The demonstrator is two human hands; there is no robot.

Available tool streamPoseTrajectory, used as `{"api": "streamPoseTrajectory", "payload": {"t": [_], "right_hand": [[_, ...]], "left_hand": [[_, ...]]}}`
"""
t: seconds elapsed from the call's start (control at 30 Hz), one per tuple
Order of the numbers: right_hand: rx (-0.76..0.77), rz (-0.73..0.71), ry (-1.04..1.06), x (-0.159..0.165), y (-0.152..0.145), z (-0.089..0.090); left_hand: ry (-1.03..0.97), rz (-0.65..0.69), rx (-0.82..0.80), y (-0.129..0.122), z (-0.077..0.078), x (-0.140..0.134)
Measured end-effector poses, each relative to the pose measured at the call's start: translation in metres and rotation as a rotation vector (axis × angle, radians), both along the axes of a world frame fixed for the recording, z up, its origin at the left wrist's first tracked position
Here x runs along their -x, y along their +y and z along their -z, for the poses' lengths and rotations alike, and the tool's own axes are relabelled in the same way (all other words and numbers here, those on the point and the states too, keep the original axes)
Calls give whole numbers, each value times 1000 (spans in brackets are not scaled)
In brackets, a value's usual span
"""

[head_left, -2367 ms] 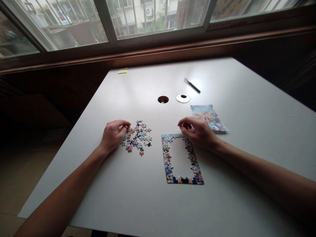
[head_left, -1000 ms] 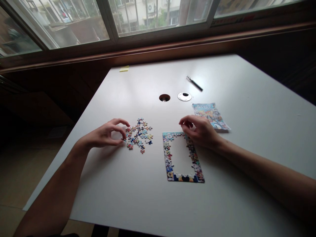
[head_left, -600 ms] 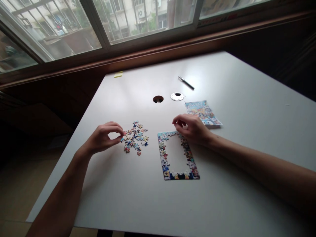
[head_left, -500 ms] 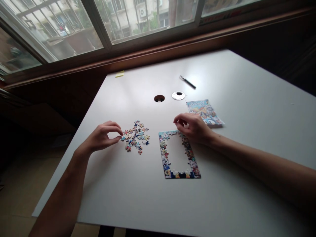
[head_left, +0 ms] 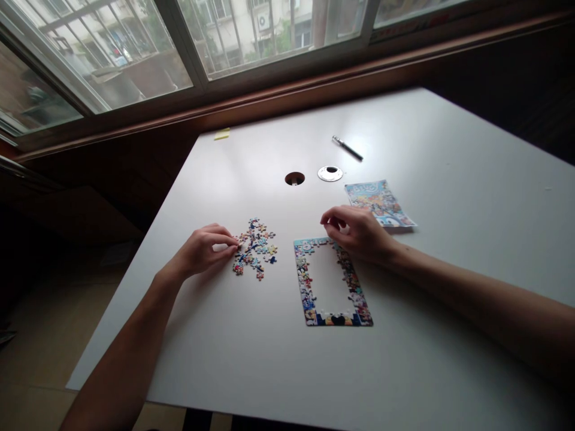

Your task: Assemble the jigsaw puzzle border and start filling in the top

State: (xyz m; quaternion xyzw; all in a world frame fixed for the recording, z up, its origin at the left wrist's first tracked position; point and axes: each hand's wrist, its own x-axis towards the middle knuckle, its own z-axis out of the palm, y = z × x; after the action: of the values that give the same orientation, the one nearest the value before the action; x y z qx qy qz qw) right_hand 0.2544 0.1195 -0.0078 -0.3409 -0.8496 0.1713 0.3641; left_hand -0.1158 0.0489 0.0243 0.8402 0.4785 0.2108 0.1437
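At the left edge of a loose pile of jigsaw puzzle pieces (head_left: 256,246), my left hand (head_left: 204,250) pinches thumb and forefinger together on a puzzle piece, mostly hidden by the fingertips. A puzzle border (head_left: 359,297) of joined pieces lies to the right of the pile, its middle showing the white table. My right hand (head_left: 359,232) rests over the border's top right corner, fingers curled and thumb against the forefinger. Whether anything is in that pinch cannot be made out. Just behind this hand lies a colourful picture sheet (head_left: 375,197), partly covered by it.
The white table (head_left: 251,353) has a round cable hole (head_left: 294,179) with its silver cover (head_left: 330,173) beside it. Farther back lies a dark pen (head_left: 348,148). A yellow sticky note (head_left: 221,134) is at the far left edge, below the window (head_left: 278,36).
My left hand has moved right to the pile, and its thumb and forefinger have closed together. My right hand keeps its place by the border. The whole view has shifted slightly.
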Motion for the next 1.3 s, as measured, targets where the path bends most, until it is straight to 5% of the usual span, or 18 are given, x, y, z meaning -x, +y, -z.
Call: {"api": "streamPoseTrajectory", "payload": {"t": [0.17, 0.3, 0.4, 0.53, 0.83, 1.03, 1.13, 1.3], "right_hand": [[-29, -30, 17, 1, 1, 0], [-40, -82, 42, -1, -4, -13], [21, -225, 66, -1, -8, -26], [49, -359, 36, 0, -10, -32], [83, -301, 12, 4, -9, -19], [68, -287, -124, -4, -2, -28], [120, -301, -229, -10, 4, -33], [145, -319, -308, -12, 8, -31]], "left_hand": [[-155, -213, 171, -3, -20, -48], [-238, -79, 431, 7, -33, -104], [-232, -32, 443, 14, -32, -131], [-210, -54, 451, 10, -27, -144], [-209, -68, 450, 10, -23, -145], [-183, -37, 194, 11, -15, -140], [-112, 71, -22, 8, -10, -137], [71, 239, -142, 6, 1, -137]]}}
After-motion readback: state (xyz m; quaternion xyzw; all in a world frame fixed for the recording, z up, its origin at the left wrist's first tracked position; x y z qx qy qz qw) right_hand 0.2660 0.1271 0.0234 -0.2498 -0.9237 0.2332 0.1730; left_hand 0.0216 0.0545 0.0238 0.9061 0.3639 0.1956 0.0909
